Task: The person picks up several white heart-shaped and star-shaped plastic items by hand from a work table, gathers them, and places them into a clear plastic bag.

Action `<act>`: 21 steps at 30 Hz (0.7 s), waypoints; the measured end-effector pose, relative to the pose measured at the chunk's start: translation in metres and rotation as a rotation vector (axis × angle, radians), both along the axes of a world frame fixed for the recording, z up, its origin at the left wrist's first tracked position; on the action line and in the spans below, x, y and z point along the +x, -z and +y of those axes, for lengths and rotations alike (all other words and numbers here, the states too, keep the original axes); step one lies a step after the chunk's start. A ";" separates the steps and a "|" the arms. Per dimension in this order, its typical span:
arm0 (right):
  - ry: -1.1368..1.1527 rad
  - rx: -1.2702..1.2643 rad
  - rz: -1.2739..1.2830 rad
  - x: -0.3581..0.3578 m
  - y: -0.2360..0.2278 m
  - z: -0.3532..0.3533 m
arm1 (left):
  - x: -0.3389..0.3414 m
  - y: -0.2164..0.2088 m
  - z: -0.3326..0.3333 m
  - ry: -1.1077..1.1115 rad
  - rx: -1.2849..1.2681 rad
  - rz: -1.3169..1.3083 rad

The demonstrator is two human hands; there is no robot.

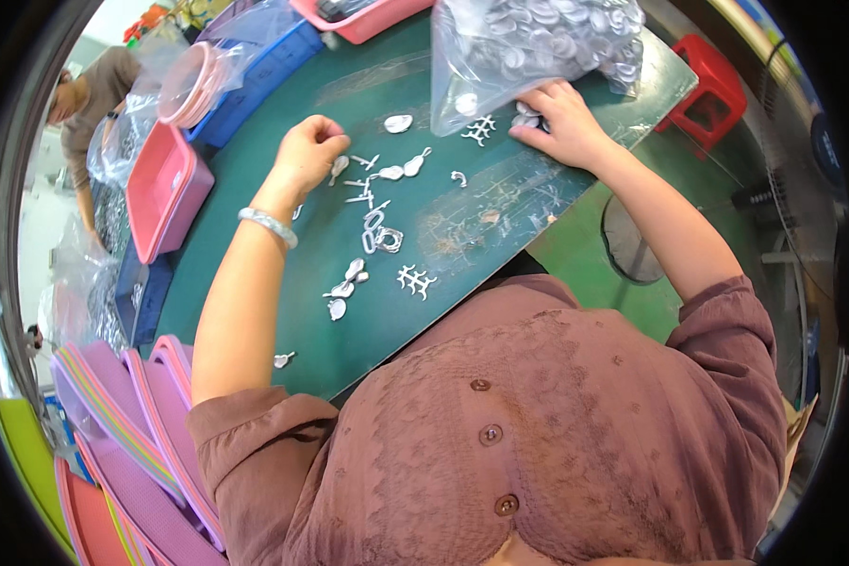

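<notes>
My left hand (pixel 308 151) is closed around a small silvery metal piece (pixel 338 168) above the green table (pixel 255 283); a pale bangle (pixel 268 224) sits on that wrist. My right hand (pixel 561 121) rests at the mouth of a clear plastic bag (pixel 528 47) full of silvery parts, fingers on a few pieces (pixel 525 117) at its opening. Several small metal castings lie scattered between the hands: comb-like frames (pixel 480 128) (pixel 415 279), oval pieces (pixel 398 123) and linked rings (pixel 383 236).
Pink trays (pixel 165 189) (pixel 368 24) and a blue crate (pixel 255 71) line the table's far and left edges. Stacked purple and pink trays (pixel 132 424) stand at lower left. Another person (pixel 85 113) bends at the far left. A red stool (pixel 712 80) is at right.
</notes>
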State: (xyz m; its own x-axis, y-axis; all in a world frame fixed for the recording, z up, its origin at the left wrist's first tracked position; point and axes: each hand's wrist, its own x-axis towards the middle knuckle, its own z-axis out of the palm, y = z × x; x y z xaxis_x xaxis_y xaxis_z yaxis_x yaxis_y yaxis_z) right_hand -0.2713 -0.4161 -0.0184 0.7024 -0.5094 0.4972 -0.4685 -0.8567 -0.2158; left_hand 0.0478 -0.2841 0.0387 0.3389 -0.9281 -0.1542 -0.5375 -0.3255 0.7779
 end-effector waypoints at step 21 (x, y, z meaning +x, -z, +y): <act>-0.070 0.051 -0.071 0.002 -0.004 -0.015 | -0.121 -0.013 -0.063 0.264 -0.167 -0.289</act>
State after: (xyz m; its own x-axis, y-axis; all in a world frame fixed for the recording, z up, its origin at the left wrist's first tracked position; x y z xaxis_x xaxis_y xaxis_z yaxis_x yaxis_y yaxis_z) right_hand -0.2694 -0.4312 -0.0142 0.7012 -0.4861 0.5215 -0.3900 -0.8739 -0.2901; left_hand -0.0732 -0.3474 0.0517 0.0936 -0.9930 0.0726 -0.7895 -0.0296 0.6131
